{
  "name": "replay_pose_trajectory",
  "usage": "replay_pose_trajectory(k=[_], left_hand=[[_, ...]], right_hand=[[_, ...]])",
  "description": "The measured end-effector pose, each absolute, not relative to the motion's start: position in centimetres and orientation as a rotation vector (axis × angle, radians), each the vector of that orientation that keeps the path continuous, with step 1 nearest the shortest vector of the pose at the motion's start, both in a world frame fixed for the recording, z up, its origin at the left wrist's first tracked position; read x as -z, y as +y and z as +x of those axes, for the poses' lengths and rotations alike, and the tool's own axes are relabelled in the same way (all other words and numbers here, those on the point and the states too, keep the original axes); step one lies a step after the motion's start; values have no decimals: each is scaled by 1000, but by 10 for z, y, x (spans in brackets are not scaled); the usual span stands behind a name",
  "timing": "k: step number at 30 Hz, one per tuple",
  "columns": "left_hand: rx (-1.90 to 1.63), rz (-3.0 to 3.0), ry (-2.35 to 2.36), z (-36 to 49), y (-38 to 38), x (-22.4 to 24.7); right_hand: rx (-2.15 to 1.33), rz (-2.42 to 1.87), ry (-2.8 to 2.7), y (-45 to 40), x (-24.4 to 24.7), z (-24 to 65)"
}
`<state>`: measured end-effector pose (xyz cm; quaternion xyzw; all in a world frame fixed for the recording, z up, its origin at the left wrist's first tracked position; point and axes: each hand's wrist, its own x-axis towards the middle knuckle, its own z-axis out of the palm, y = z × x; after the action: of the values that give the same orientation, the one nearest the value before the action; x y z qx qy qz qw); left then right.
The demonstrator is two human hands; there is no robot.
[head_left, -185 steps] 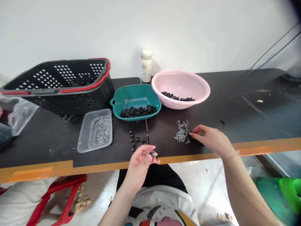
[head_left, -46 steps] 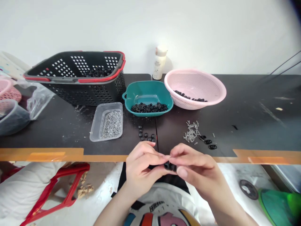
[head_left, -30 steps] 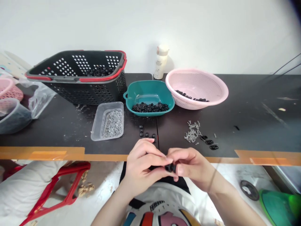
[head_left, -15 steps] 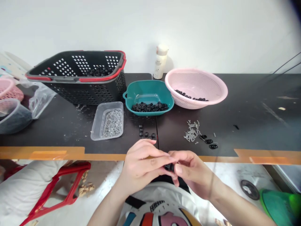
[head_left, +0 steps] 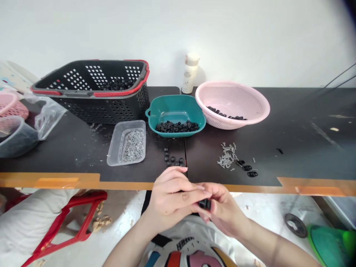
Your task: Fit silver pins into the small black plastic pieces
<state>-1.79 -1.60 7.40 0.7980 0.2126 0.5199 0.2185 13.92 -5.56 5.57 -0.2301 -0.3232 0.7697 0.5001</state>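
Between my two hands, just off the table's front edge, is a small black plastic part [head_left: 205, 203]. The fingers of my left hand [head_left: 175, 194] close over it from the left, hiding much of it. My right hand [head_left: 225, 209] pinches it from the other side with thumb and fingers. Several round black pieces [head_left: 172, 159] lie on the table beyond my left hand. To the right are a loose pile of small metal pins [head_left: 227, 155] and a few flat black oval pieces with holes [head_left: 247, 168].
A clear tray [head_left: 112, 155] holds metal pins. Behind stand a teal basin [head_left: 175, 102] of small black parts, a pink colander [head_left: 250, 116], a black basket [head_left: 111, 107] and a white bottle [head_left: 190, 72]. A person's leg [head_left: 30, 222] and a red stool [head_left: 83, 222] are at lower left.
Both hands have shifted slightly, still together around the black part. A bit more of the round black pieces shows past my left hand.
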Motion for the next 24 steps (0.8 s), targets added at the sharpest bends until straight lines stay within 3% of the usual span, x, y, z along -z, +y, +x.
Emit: replay_pose_trajectory(k=[24], left_hand=[[-1462,2279,663,-17,-15,-74]], right_hand=[[-1703,-557,-1160,-47,-46,160]])
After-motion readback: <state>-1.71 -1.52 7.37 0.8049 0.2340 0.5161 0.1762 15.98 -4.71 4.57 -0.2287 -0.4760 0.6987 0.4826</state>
